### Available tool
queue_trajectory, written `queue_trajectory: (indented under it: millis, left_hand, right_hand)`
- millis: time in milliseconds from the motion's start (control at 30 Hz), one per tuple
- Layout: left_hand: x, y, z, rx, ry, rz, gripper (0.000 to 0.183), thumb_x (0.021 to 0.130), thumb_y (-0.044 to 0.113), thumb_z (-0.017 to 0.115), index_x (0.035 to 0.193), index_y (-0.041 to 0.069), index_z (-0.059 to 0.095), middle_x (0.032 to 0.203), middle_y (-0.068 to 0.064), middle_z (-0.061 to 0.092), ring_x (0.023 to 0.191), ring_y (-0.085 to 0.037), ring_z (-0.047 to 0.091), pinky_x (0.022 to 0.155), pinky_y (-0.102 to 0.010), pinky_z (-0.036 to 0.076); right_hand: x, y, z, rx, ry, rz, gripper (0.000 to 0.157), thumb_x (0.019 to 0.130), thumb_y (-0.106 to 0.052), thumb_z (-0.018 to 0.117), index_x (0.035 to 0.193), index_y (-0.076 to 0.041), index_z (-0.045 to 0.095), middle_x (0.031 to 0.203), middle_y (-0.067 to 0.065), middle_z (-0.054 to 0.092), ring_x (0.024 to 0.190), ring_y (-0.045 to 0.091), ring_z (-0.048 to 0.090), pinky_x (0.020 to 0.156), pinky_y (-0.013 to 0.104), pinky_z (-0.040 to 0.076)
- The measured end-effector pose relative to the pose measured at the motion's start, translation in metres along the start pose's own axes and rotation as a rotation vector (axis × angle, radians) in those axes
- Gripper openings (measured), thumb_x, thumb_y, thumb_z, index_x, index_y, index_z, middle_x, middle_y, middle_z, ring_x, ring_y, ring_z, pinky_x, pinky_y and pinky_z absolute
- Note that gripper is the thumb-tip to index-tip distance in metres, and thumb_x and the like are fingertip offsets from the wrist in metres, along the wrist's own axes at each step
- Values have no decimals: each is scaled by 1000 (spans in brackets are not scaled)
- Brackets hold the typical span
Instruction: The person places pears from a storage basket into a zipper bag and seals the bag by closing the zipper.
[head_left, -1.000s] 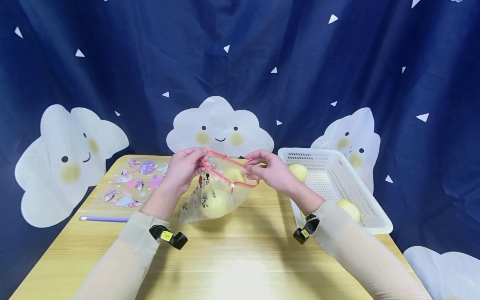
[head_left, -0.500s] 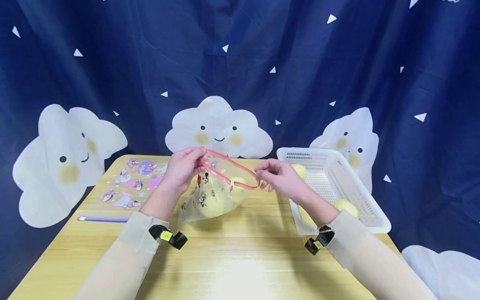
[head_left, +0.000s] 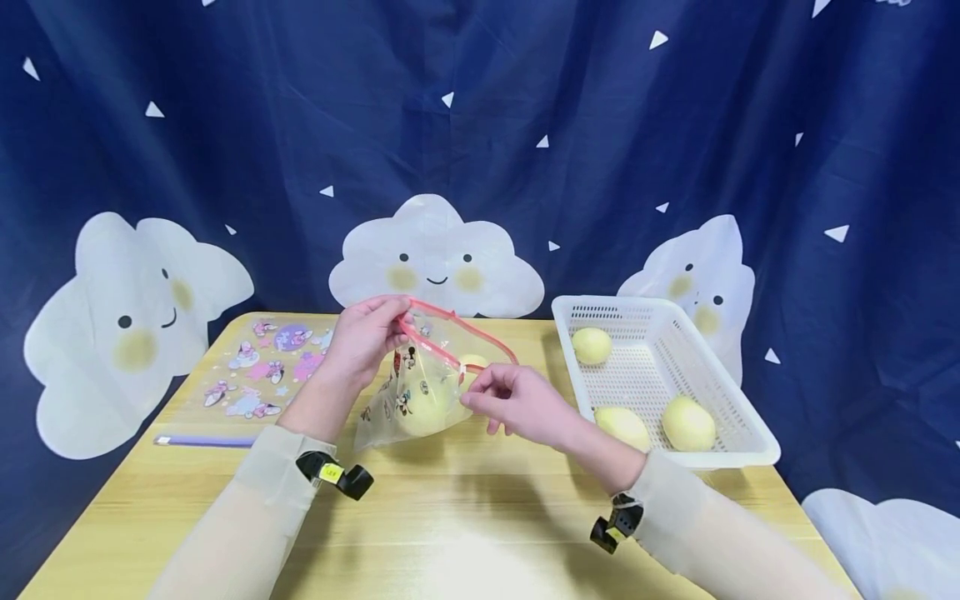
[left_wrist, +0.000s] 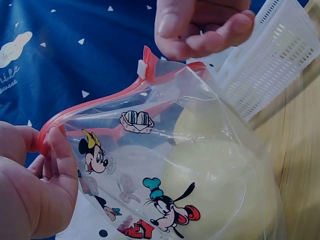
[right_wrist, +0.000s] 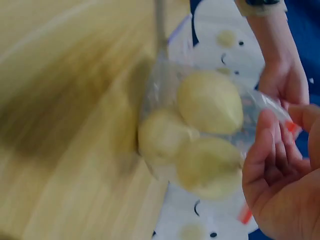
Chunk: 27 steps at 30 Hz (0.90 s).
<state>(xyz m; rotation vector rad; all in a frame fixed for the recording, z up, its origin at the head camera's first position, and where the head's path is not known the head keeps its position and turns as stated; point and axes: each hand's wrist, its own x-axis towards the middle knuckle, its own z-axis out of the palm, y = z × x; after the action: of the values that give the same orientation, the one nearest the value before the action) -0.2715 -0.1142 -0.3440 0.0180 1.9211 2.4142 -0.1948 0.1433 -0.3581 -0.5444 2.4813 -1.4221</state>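
A clear zip bag [left_wrist: 150,165] with red edging and cartoon prints stands tilted at the table's middle, its mouth gaping. Three pale yellow fruits [right_wrist: 210,102], pear-like, lie inside it. My left hand [head_left: 365,340] pinches the left end of the red edging between thumb and fingers. My right hand [head_left: 517,404], fingers loosely bent, is beside the bag's right front, near the white slider [left_wrist: 142,69]. In the left wrist view, a gap shows between the right fingers [left_wrist: 220,37] and the slider, and nothing is in them.
A white perforated basket [head_left: 720,375] stands at the right with three more yellow fruits [head_left: 687,423]. A second printed bag [head_left: 262,375] with a purple slider bar lies flat at the left. Behind the wooden table [head_left: 420,533] hangs a blue cloud-patterned curtain [head_left: 480,125].
My right hand moved right along the bag's red edge to its end, then came back left and lower, away from that end. My left hand kept its pinch in place.
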Motion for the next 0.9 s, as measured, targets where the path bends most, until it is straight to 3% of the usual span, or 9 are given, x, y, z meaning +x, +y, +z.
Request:
queue_trajectory:
  millis: [233,467,667,900]
  left_hand:
    - [0,0,1,13,2,-4,17,112,14,62,117,0,69,77,7,69,69,-5,61,65,-14,56]
    - [0,1,1,1,5,4,12,111,12,62,110,4,71,77,7,69,68,-5,61,64,-14,56]
    - [-1,6,2,-7,-11,5,12,110,12,63,110,4,72,79,6,71,71,-5,64,66,-13,59]
    - [-7,19,11,-12,-11,65,11,108,11,65,106,5,74,83,4,77,73,-5,72,66,-15,61]
  right_hand:
    - [0,0,19,-75,95,9,25,102,-42,79,99,-18,73,79,3,70,63,27,75,48,27,52]
    - [4,-4,19,-121,137,-48,17,109,-27,69,103,-12,73,81,1,71,61,24,74,50,28,55]
    - [8,-10,3,-159,201,-29,16,108,-22,67,100,-11,75,86,2,72,61,16,72,52,28,55]
    - [15,-15,-29,-197,324,-64,17,108,-22,69,105,-9,79,90,6,74,61,14,72,56,30,55]
